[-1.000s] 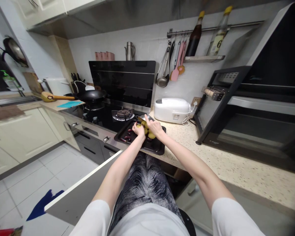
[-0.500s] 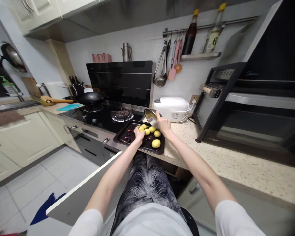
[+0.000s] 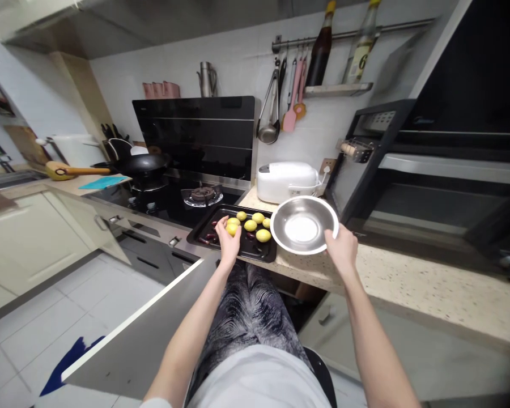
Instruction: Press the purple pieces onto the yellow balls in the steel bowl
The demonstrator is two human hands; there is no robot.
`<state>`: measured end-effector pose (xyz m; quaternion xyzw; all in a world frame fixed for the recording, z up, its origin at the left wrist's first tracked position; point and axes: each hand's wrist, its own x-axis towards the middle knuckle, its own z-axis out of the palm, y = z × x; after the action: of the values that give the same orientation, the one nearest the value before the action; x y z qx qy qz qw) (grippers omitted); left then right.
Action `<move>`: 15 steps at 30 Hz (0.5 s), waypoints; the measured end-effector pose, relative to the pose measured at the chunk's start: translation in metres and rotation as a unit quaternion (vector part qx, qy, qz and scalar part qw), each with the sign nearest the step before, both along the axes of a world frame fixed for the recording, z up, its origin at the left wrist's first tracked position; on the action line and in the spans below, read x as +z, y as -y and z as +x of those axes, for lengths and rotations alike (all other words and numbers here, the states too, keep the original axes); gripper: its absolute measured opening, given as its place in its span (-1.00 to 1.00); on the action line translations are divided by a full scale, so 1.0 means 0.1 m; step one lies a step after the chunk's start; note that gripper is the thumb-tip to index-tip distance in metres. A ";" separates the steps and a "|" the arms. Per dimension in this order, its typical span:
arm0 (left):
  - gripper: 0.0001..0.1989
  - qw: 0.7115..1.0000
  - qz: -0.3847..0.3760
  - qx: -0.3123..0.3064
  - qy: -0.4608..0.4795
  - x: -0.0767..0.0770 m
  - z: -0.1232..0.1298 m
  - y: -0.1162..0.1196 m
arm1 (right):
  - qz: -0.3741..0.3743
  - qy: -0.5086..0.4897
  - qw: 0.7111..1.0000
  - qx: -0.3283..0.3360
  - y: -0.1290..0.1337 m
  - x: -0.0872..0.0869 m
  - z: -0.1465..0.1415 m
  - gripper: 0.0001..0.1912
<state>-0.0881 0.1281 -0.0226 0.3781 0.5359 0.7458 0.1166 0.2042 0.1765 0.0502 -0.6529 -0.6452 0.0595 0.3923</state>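
A black baking tray [image 3: 255, 255] lies at the counter's front edge beside the hob, holding several yellow round pieces [image 3: 263, 235] and small dark red pieces [image 3: 204, 241]. My left hand [image 3: 229, 238] is over the tray's left part, its thumb and fingers around a yellow piece. To the right of the tray, my right hand [image 3: 342, 247] grips the rim of a steel bowl [image 3: 304, 225]. The bowl's inside faces me, and nothing shows in it.
Behind the bowl stands a white appliance [image 3: 287, 182]. A burner [image 3: 203, 194] and a black wok [image 3: 144, 164] are on the hob at the left. A dark oven [image 3: 442, 215] fills the right. Below the counter, a cabinet door [image 3: 140, 334] stands open.
My right hand has moved right with the bowl, which was tipped over the tray and now faces me. My left hand has shifted slightly left. The yellow pieces are more spread out.
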 end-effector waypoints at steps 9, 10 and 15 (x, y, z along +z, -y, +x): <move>-0.57 0.986 0.068 -0.128 0.085 -0.01 0.61 0.63 | -0.121 -0.187 0.972 0.069 0.34 -0.59 0.41 -0.74; -0.56 0.984 0.067 -0.144 0.086 0.02 0.64 0.68 | -0.128 -0.196 0.969 0.074 0.35 -0.63 0.41 -0.75; -0.58 0.976 0.060 -0.197 0.076 0.16 0.74 0.83 | -0.156 -0.246 0.952 0.093 0.40 -0.73 0.36 -0.75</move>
<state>-0.0139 0.0452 -0.0068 0.4248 0.3950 0.7656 0.2782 0.2404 0.1361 -0.0228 -0.6078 -0.5695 0.3546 0.4248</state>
